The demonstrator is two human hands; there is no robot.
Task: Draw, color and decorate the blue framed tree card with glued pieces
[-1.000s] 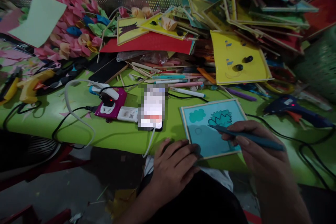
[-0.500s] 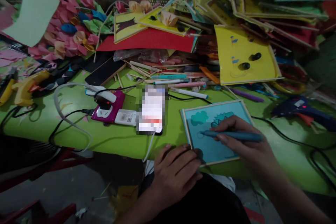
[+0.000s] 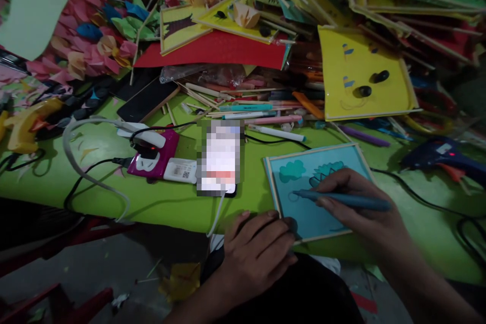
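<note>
A felt-tip pen [image 3: 366, 201] is gripped between the thumb and fingers of my right hand [image 3: 379, 230]. Its tip touches a blue card [image 3: 313, 223] beside a small drawn circle. Thin pale sticks edge this card, and it bears a teal cloud shape [image 3: 292, 170]. A second teal shape with a dark zigzag outline is partly behind my right fingers. My left hand [image 3: 260, 245] lies over the card's lower left corner, its fingers stretched out and holding nothing. Its fingertips cover part of the stick edge.
A lit phone [image 3: 220, 159] and a purple power strip [image 3: 170, 144] with cables lie left of the card. Glue guns rest at both sides, a yellow one [image 3: 32, 124] and a blue one [image 3: 448, 157]. Pens, sticks, a yellow card [image 3: 364, 73] and folded paper pieces [image 3: 87, 0] crowd the back.
The view has shifted slightly, so most things sit a little differently in the picture. The pen tip stays by the small circle, and both hands keep nearly the same pose on the card.
</note>
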